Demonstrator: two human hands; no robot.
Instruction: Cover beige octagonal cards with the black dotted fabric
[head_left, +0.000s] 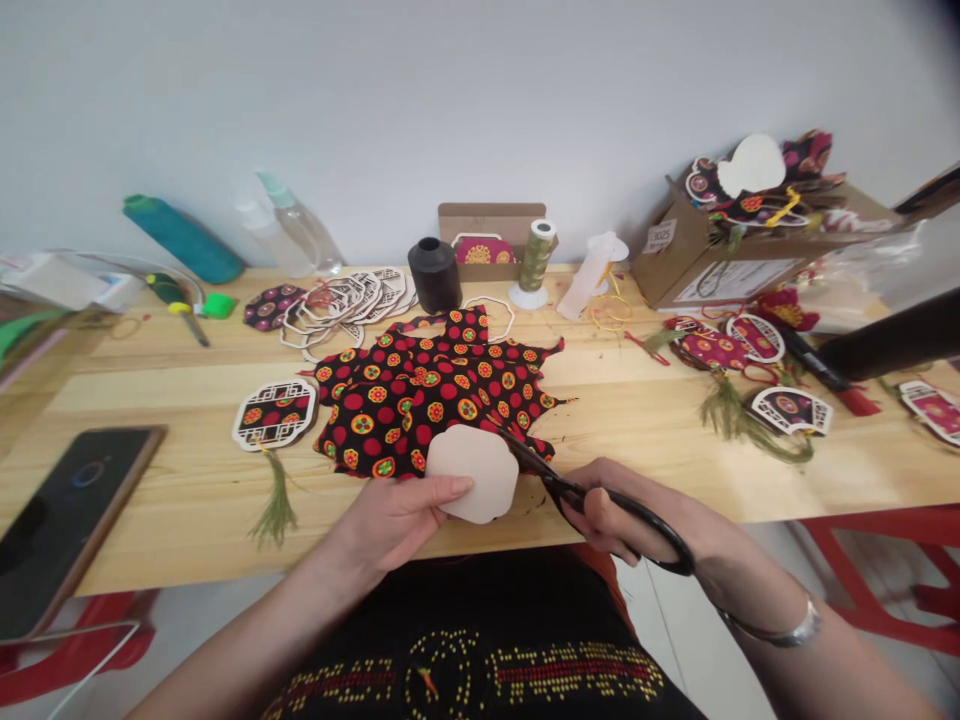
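Observation:
My left hand [401, 518] pinches a pale, round-cornered card [480, 485] between thumb and fingers, at the table's near edge. Behind the card spreads a black fabric [405, 400] with red dots and bright flower prints, its edges cut ragged. Black scissors [532, 460] are gripped by my right hand [619, 510], fingers around the handles. Their blades point up and left, reaching to the fabric just beside the card's upper right edge. Whether cloth lies between the blades I cannot tell. Left of the fabric lies a finished-looking ornament [276, 413] with a white lattice frame and green tassel.
Stacked white cutout frames [352, 305], a black thread cone [435, 275] and a green thread spool [540, 262] stand behind the fabric. A cardboard box [675, 245] of ornaments is at right. A phone [67, 510] and a screwdriver [176, 305] lie left.

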